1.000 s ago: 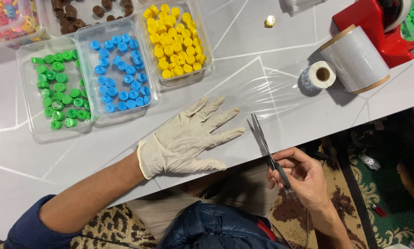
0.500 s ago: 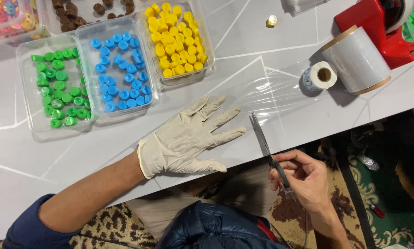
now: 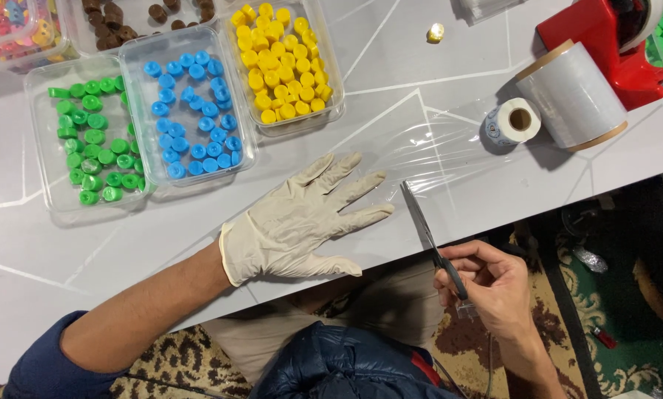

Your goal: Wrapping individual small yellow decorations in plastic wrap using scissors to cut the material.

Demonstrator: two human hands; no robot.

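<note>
Clear film (image 3: pixel 449 148): a sheet drawn out flat on the white worktop (image 3: pixel 65 244) from the roll (image 3: pixel 573 94) at upper right, running leftward toward the near edge. Scissors (image 3: pixel 427 233): blades closed or nearly so, tips lying on the film's near edge, pointing away from the person; handles over the worktop's edge. Right hand (image 3: pixel 497 284): bare, off the worktop's near edge, fingers curled shut through the scissor handles, gripping them. Left hand (image 3: pixel 302 222): in a cream glove, laid flat and palm down on the worktop just left of the scissors, fingers spread and open, holding nothing; whether the fingertips rest on the film cannot be told. Small white tape roll (image 3: pixel 514 122): standing beside the film roll, touching or nearly so. Red dispenser (image 3: pixel 612 41): behind the film roll. Clear trays along the far side: green caps (image 3: pixel 91 140), blue caps (image 3: pixel 195 114), yellow caps (image 3: pixel 279 63), side by side; brown pieces (image 3: pixel 124 15) and mixed coloured pieces (image 3: pixel 10 29) in further trays behind. Small gold object (image 3: pixel 435 32): alone on the worktop, well apart from the hands.
</note>
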